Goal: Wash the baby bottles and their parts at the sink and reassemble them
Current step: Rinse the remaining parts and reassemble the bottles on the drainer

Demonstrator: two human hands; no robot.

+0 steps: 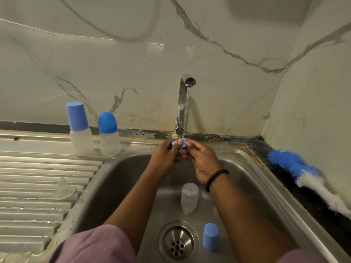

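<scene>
Left hand [164, 153] and right hand [197, 156] both pinch a small blue ring [179, 144] with curled fingers, directly under the tap [182, 107]. Below the tap, in the smooth steel sink [121, 179], lie a translucent bottle [189, 197] and a blue cap [210, 237]. Left of the tap, two capped bottles [95, 131] stand on the ribbed drainboard [38, 186].
</scene>
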